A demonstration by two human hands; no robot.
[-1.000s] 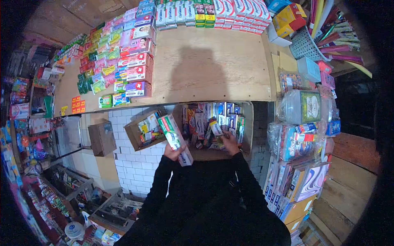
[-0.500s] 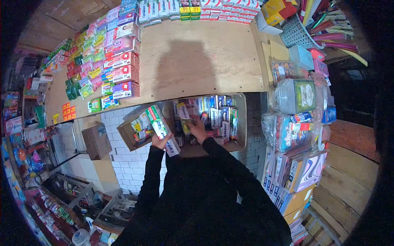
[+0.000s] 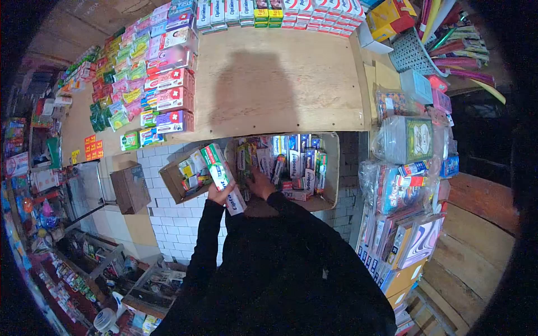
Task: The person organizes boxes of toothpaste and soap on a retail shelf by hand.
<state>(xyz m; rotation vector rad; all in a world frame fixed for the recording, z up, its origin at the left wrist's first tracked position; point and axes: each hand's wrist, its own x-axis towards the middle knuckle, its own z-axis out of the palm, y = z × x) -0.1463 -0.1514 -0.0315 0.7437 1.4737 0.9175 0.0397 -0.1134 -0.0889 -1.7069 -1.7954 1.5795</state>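
My left hand (image 3: 222,194) is closed around long toothpaste boxes, a green, white and red one (image 3: 215,167) and a white Ciptadent box (image 3: 235,203) beneath it. They are held tilted at the left edge of a large cardboard box (image 3: 332,193). Inside that box, my right hand (image 3: 259,184) reaches into the shaded left part, fingers apart, close to yellow-green boxes (image 3: 242,158); its fingertips are partly in shadow. Several toothpaste boxes stand upright at the right of the carton, among them a Pepsodent box (image 3: 293,162). A pink-red box (image 3: 296,195) lies low at the front.
A smaller carton (image 3: 172,182) with small yellow packs stands left of my left hand. Above is a wooden shelf (image 3: 325,84) bearing soap packs (image 3: 175,98) and rows of toothpaste boxes (image 3: 232,12). Stacked plastic-wrapped goods (image 3: 400,140) rise at the right.
My right hand has moved left and slightly down inside the carton, away from the yellow box it was at. My left hand still holds its toothpaste boxes. The view has shifted slightly.
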